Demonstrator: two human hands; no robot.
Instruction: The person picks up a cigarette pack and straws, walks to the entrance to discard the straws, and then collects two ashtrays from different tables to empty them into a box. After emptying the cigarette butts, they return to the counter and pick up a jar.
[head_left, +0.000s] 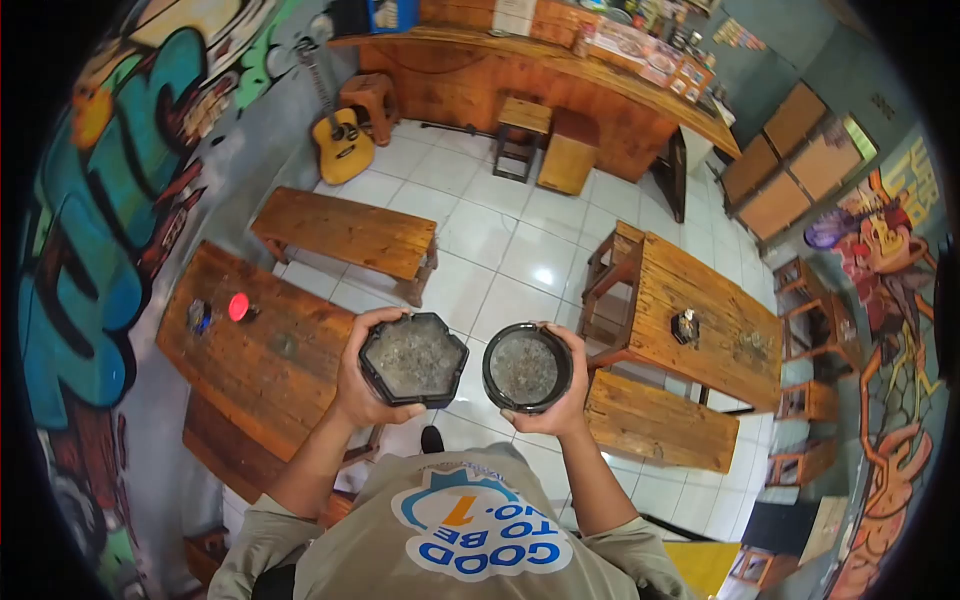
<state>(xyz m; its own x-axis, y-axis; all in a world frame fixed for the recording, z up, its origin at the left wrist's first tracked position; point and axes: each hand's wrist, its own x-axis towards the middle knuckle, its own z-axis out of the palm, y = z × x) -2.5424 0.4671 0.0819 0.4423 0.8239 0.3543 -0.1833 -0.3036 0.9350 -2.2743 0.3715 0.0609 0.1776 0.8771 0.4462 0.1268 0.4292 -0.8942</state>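
- My left hand (362,385) is clamped around a six-sided black ashtray (413,358), thumb on the near rim and fingers curled over the far side, just left of the frame's centre.
- My right hand (560,395) grips a round black ashtray (527,366) the same way, just right of centre; the two ashtrays sit side by side, close but not touching.
- Both look dusty grey with ash inside, so I judge the thing to get right is keeping them level; any tilt would spill ash onto the white tiled floor (520,250) below.
- I hold each from underneath and by the rim, palms cupped, so neither can slip; a firm, even grip matters more than speed.
- I keep them apart so the rims do not knock and jolt the ash loose.
- On the left of the frame stands a wooden table (260,350) with a red round thing (238,306) on it, and a bench (345,235) beyond it.
- On the right is another wooden table (700,320) carrying a small dark ashtray (685,326).
- A guitar (340,140) leans by the painted wall at upper left, beside the long wooden counter (540,85) along the top.
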